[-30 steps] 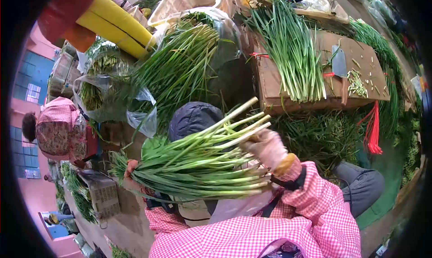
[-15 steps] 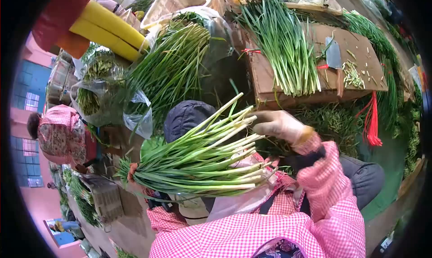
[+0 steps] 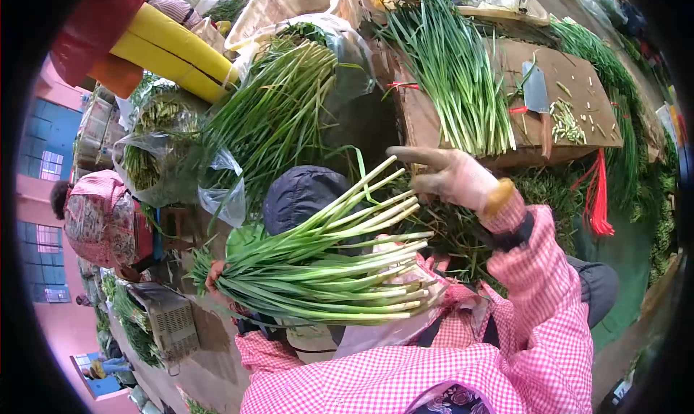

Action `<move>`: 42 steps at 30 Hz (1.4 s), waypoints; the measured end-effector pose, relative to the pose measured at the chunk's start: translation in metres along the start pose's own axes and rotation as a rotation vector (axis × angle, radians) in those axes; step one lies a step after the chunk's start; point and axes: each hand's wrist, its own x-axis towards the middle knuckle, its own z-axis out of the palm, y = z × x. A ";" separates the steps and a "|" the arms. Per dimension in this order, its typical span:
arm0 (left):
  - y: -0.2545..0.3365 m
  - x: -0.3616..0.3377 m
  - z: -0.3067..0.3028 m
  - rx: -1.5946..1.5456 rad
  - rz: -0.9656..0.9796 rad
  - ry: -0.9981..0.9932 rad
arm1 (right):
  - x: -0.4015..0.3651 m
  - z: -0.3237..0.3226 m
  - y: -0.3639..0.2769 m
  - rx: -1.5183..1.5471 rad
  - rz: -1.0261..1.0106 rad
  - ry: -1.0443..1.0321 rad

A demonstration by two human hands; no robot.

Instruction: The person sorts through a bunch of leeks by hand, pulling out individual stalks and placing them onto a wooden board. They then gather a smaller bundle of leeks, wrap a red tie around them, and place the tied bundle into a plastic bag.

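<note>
My left hand (image 3: 215, 277) is closed around the leafy end of a bunch of garlic chives (image 3: 325, 277), which lies across my lap with its pale stem ends fanned to the right. My right hand (image 3: 459, 179), in a light glove, is at the upper stem ends with its fingers spread and stretched out. The tip of its forefinger is right at the end of the topmost stem. One loose leaf curls up above the stems beside that hand.
A cardboard-covered board (image 3: 499, 60) carries a pile of chives (image 3: 452, 82), a cleaver (image 3: 536, 89) and trimmed stem bits (image 3: 567, 121). More chives (image 3: 282, 103) stand in a plastic-lined container. Red ties (image 3: 597, 197) hang from the board. Another person (image 3: 101, 219) sits at left.
My right hand has moved slightly up, its fingers spreading farther apart. The stem ends have fanned out more, and a leaf now stands curled above them. My left hand keeps its hold.
</note>
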 end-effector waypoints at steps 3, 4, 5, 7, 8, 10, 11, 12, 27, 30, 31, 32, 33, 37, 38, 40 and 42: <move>0.000 0.001 0.010 0.066 -0.009 0.075 | 0.044 0.021 -0.002 0.190 0.109 -0.361; 0.005 0.002 0.006 0.079 -0.001 0.098 | 0.052 0.028 0.002 0.056 0.247 -0.436; 0.009 0.004 0.007 0.088 0.006 0.123 | 0.051 0.035 -0.002 -0.007 0.210 -0.439; 0.011 0.004 0.005 0.068 -0.009 0.062 | 0.042 0.048 0.001 -0.035 0.045 -0.357; 0.006 0.003 0.020 0.073 -0.006 0.089 | 0.028 0.050 -0.001 0.235 0.185 -0.177; -0.003 0.001 0.043 0.083 -0.013 0.137 | 0.013 0.052 0.001 0.324 0.039 0.091; 0.001 0.001 0.035 0.092 -0.004 0.145 | 0.004 0.050 -0.003 0.645 0.116 0.204; 0.007 0.002 0.028 0.078 -0.008 0.183 | -0.011 0.039 -0.006 0.879 0.151 0.266; 0.017 0.005 0.027 -0.028 0.068 0.147 | 0.005 0.043 -0.029 0.365 0.286 -0.107; 0.021 0.008 0.038 -0.136 0.003 0.089 | 0.025 0.066 -0.017 0.670 0.334 -0.206; 0.023 0.007 0.041 -0.050 0.003 0.119 | 0.022 0.072 -0.018 0.689 0.181 -0.244; 0.023 0.003 0.046 0.037 0.000 0.157 | 0.016 0.071 -0.021 0.703 0.160 -0.256; 0.016 0.004 0.061 -0.136 0.044 0.220 | 0.014 0.074 -0.015 0.611 0.023 -0.247; 0.017 0.008 0.050 -0.112 0.039 0.119 | 0.003 0.065 -0.020 0.575 -0.045 -0.338; 0.019 0.008 0.047 -0.105 0.045 0.120 | -0.003 0.061 -0.029 0.651 0.077 -0.423; 0.024 0.010 0.039 -0.091 0.051 0.120 | -0.005 0.067 -0.029 0.538 -0.002 -0.348; 0.020 0.009 0.058 -0.096 0.061 0.171 | -0.004 0.078 -0.034 0.523 0.072 -0.176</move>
